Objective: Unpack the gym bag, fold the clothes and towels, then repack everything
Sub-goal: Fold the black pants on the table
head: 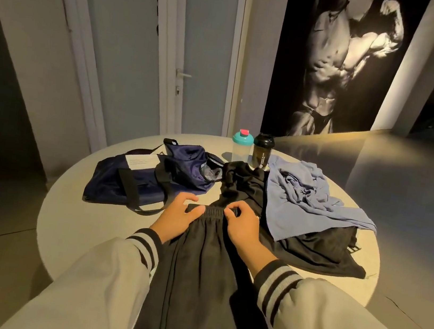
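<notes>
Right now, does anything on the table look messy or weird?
The blue towel lies crumpled in a heap over a black garment on the table's right side. The gym bag sags open. Both shaker bottles stand upright; nothing looks spilled.

Both forearms enter from the near edge and converge toward the centre. Each is covered by a pale grey jacket sleeve, the left sleeve [100, 273] and the right sleeve [341, 321], ending in a black-and-grey striped knit cuff at the wrist.

Left hand [179, 215]: palm down, fingers curled, thumb laid on the gathered waistband of a black fabric garment [195, 272].

Right hand [242, 225]: palm down, fingers bent, fingertips [231, 211] pinching the same waistband.

The hands sit near each other without touching.
</notes>
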Tool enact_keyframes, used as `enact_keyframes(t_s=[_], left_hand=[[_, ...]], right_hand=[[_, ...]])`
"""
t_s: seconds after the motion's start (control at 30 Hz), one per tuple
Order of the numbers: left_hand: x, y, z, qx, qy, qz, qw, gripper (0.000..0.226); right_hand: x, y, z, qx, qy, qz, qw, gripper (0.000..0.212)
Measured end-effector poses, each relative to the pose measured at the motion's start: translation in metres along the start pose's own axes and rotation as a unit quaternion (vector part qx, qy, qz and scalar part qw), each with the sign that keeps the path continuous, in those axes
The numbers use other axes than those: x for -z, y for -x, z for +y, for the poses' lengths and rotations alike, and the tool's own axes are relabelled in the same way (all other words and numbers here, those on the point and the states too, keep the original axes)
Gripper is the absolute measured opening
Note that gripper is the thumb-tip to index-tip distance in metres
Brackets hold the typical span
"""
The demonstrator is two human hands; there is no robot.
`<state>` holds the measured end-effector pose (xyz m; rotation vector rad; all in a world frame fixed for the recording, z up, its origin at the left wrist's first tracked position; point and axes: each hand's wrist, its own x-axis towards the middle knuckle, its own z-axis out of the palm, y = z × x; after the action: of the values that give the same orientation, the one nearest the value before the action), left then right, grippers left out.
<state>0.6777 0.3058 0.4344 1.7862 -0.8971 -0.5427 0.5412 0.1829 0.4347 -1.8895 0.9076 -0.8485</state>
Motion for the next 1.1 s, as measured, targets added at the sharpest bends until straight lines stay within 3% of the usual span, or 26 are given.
enact_keyframes(t_s=[0.1, 0.23, 0.33, 0.4, 0.7, 1.1], left_hand=[[0.009, -0.034, -0.006, -0.001, -0.049, -0.055, 0.997, 0.051], [0.019, -0.081, 0.003, -0.024, -0.118, 0.064, 0.991, 0.032], [0.032, -0.106, 0.035, -0.055, -0.094, 0.17, 0.98, 0.032], [0.041, -0.113, 0.061, -0.087, -0.065, 0.188, 0.976, 0.029], [0.049, -0.061, 0.065, -0.109, -0.05, 0.136, 0.983, 0.034], [0.035, 0.057, 0.031, -0.098, -0.033, 0.079, 0.992, 0.036]], right_hand=[[-0.014, -0.028, 0.007, -0.012, 0.035, 0.023, 0.999, 0.003], [-0.024, -0.068, -0.016, 0.002, 0.046, 0.03, 0.998, 0.01], [-0.021, -0.102, -0.062, 0.08, 0.015, 0.064, 0.995, 0.016], [-0.018, -0.115, -0.084, 0.111, -0.008, 0.079, 0.991, 0.018], [-0.002, -0.062, -0.064, 0.088, -0.009, 0.024, 0.996, 0.037], [0.014, 0.044, -0.04, 0.116, 0.057, -0.005, 0.992, 0.033]])
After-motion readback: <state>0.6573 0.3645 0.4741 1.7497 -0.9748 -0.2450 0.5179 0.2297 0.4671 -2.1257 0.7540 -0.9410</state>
